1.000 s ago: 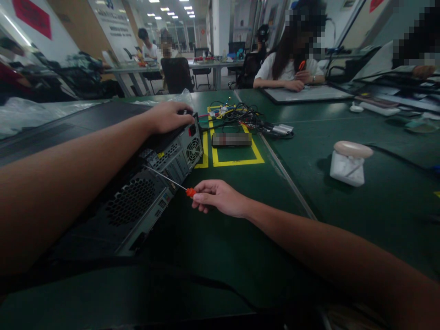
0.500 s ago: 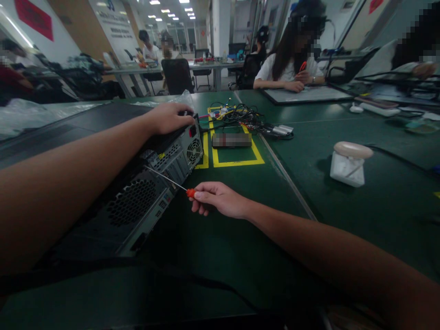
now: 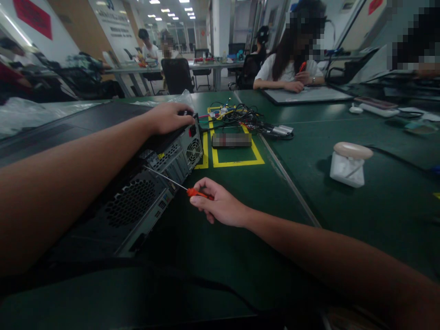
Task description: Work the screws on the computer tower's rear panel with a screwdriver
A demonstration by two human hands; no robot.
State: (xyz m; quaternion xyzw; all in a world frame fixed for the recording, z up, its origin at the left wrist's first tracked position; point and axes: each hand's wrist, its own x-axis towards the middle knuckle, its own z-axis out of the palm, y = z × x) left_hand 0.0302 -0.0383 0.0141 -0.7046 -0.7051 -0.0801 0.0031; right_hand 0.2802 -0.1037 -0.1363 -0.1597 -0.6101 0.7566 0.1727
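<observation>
A black and silver desktop computer case (image 3: 172,158) lies tilted at the left, its rear panel with vents and ports facing right. My left hand (image 3: 168,117) presses on its far upper edge, thumb and fingers curled over the corner. In my right hand (image 3: 220,201) is a screwdriver (image 3: 200,194) with an orange-red handle, held between thumb and fingers. Its long thin shaft points left, with the tip at the case's rear panel; whether the tip sits in a screw is too small to tell.
Beyond the case lies a tangle of cables (image 3: 240,114) and a dark block (image 3: 232,140) within yellow tape (image 3: 239,162). A white box with a beige rounded top (image 3: 347,162) stands at the right. Across the green table (image 3: 292,201), a person (image 3: 292,68) works over a flat panel (image 3: 309,94).
The fingers of my right hand have loosened and shifted around the screwdriver handle, so more of it shows. The left hand and the computer case have stayed put.
</observation>
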